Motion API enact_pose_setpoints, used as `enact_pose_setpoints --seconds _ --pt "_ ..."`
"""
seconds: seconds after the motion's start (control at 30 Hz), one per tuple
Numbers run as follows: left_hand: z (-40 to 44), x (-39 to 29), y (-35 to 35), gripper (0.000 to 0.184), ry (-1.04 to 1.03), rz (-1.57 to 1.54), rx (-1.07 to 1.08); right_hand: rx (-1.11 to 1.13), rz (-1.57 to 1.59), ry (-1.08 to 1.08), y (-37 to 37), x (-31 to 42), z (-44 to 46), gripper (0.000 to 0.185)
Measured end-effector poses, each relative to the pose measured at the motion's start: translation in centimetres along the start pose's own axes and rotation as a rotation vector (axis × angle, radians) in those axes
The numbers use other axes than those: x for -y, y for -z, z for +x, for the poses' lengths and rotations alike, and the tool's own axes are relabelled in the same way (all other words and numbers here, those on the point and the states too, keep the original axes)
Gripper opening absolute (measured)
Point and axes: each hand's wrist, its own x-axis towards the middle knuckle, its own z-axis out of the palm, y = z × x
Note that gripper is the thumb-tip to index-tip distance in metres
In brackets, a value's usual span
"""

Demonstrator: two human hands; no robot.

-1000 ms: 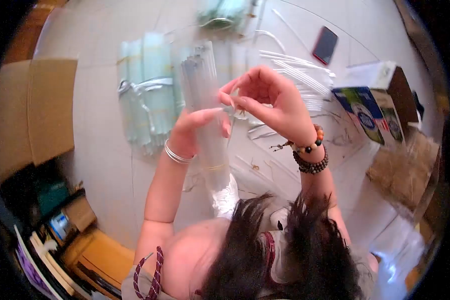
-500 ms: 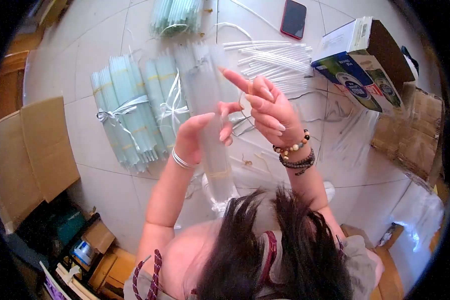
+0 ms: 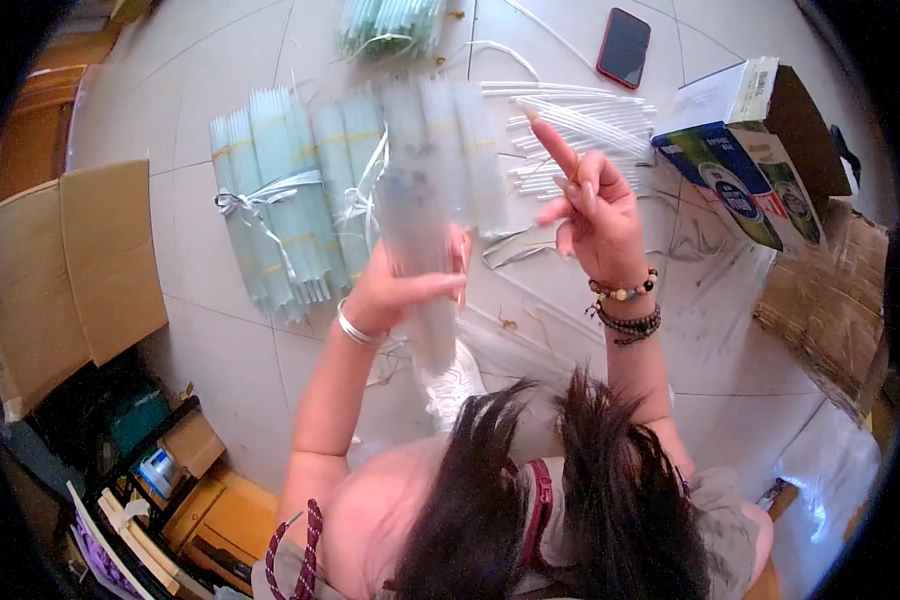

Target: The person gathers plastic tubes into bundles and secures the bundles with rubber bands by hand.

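My left hand [image 3: 410, 287] is wrapped round an upright bundle of clear, thin plastic tubes [image 3: 417, 222], which is blurred by motion. My right hand [image 3: 595, 205] is raised to the right of the bundle, apart from it, with the index finger stretched and the others curled. A thin yellowish loop, apparently a rubber band [image 3: 574, 170], shows faintly at its fingers. Behind the left hand lie more banded tube bundles [image 3: 348, 165]. To their left is a larger group of bundles [image 3: 270, 200] tied with white ribbon [image 3: 260, 195].
Loose clear tubes [image 3: 595, 125] lie on the tiled floor beyond my right hand. A phone [image 3: 624, 48] and a printed carton [image 3: 740, 160] are at the back right. Another bundle [image 3: 390, 28] lies at the far side. Cardboard [image 3: 110, 270] stands at the left; a white shoe [image 3: 455, 385] is below the bundle.
My right hand has moved right, away from the bundle and the left hand. The bundle has shifted in the left hand, whose fingers now close round it. The camera view has moved slightly.
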Motion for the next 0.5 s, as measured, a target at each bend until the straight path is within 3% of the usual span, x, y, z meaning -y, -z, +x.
enact_pose_setpoints --seconds 0.17,0.3,0.33,0.43,0.5 --pt "-1.3 -1.2 -0.8 0.038 0.042 0.371 -0.043 0.099 -0.212 -0.113 0.7 1.8 0.6 0.037" --pt "-1.5 -3.1 -1.5 0.04 0.136 0.582 -0.074 0.309 -0.392 -0.127 0.0 2.9 2.1 0.087" --pt "-1.5 -3.2 -1.4 0.039 0.136 0.652 -0.074 0.418 -0.488 -0.106 -0.3 3.1 2.4 0.112" --pt "-0.8 -1.4 -1.4 0.044 0.253 0.891 -0.07 0.755 -1.06 0.226 -3.0 3.3 2.9 0.121" --pt "0.4 1.1 -0.4 0.045 0.122 0.729 -0.072 0.913 -1.244 0.055 -6.6 2.8 1.1 0.109"
